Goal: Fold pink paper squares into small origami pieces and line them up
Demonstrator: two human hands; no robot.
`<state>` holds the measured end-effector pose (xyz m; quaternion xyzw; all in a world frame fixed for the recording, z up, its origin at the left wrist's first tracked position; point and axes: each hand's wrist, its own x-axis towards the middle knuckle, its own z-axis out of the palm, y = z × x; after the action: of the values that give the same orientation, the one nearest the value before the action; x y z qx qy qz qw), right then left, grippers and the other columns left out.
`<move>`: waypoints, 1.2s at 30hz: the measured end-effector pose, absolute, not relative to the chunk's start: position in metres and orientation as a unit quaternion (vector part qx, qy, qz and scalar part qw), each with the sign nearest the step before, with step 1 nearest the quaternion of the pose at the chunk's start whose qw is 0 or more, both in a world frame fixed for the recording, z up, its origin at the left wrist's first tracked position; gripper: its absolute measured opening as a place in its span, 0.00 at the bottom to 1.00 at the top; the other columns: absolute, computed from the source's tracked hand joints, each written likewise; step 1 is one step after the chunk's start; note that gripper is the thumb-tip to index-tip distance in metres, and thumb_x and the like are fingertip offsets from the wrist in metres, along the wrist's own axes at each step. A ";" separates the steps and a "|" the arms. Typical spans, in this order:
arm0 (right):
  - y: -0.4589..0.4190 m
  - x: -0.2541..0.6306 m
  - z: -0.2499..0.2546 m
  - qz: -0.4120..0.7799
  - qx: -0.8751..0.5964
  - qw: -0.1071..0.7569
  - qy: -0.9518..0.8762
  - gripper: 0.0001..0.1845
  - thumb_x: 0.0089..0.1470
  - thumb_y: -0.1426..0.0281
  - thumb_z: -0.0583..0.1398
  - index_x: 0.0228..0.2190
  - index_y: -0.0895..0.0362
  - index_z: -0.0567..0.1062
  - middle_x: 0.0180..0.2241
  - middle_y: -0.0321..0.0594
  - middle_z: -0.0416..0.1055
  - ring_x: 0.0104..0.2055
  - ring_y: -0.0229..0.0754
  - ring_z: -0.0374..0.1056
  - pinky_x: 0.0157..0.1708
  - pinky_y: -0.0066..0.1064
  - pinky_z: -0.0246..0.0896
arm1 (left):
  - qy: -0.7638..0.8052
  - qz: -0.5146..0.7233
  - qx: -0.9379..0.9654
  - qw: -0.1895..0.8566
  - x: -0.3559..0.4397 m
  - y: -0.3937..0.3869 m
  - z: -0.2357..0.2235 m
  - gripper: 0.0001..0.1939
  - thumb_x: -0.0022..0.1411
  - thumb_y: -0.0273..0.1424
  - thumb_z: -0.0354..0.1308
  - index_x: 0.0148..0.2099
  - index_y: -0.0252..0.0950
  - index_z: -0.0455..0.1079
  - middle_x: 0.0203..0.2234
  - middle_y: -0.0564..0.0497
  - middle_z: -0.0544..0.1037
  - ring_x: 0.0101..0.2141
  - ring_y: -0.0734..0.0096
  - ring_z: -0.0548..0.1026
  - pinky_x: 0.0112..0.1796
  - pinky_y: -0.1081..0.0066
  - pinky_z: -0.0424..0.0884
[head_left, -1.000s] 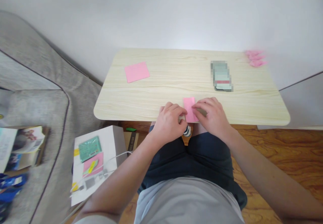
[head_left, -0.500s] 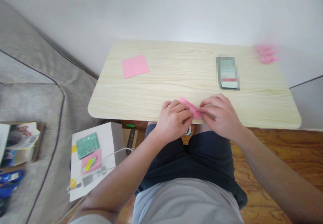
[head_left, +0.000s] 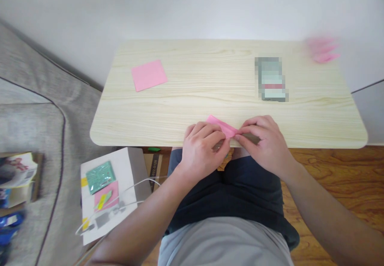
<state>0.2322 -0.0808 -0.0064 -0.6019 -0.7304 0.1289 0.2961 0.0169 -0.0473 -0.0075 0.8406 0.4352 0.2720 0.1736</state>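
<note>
A folded piece of pink paper (head_left: 223, 126) lies near the table's front edge, pinched between both hands. My left hand (head_left: 204, 144) has its fingers closed over the paper's left and near side, covering part of it. With thumb and forefinger, my right hand (head_left: 261, 142) grips the paper's right tip. A flat stack or sheet of pink paper (head_left: 149, 75) rests at the table's left. Toward the far right corner are several folded pink paper shapes (head_left: 324, 50), blurred.
A phone-like object (head_left: 271, 80), pixelated, lies on the wooden table (head_left: 192, 94) at right of centre. Down at the left, a white box (head_left: 121, 170) bears a green packet (head_left: 100, 177), pink paper and a white cable. A grey sofa (head_left: 75, 130) stands at the left.
The right hand's thumb and forefinger have come together at the paper's right tip, and the paper shows more between the hands. The view has shifted slightly.
</note>
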 end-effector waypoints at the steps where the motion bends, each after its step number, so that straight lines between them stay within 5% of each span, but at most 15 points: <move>1: -0.079 0.233 -0.006 0.131 -0.603 0.289 -0.732 0.08 0.63 0.61 0.65 0.37 0.50 0.83 0.41 0.43 0.76 0.47 0.51 0.69 0.49 0.48 0.63 | 0.441 0.267 0.839 0.173 0.017 -0.047 -0.006 0.10 0.71 0.39 0.58 0.39 0.43 0.79 0.43 0.52 0.83 0.48 0.62 0.76 0.53 0.57 0.66; 36: -0.086 0.215 -0.006 0.064 -0.664 0.226 -0.710 0.06 0.64 0.62 0.62 0.37 0.51 0.76 0.44 0.46 0.72 0.48 0.55 0.66 0.46 0.50 0.59 | 0.495 0.223 0.819 0.189 0.026 -0.040 -0.001 0.05 0.67 0.32 0.62 0.35 0.41 0.72 0.49 0.49 0.79 0.52 0.55 0.71 0.52 0.51 0.65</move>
<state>0.2154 -0.0860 -0.0056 -0.6639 -0.7099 0.0643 0.2260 0.0261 -0.0403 -0.0014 0.8185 0.4946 0.2228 0.1891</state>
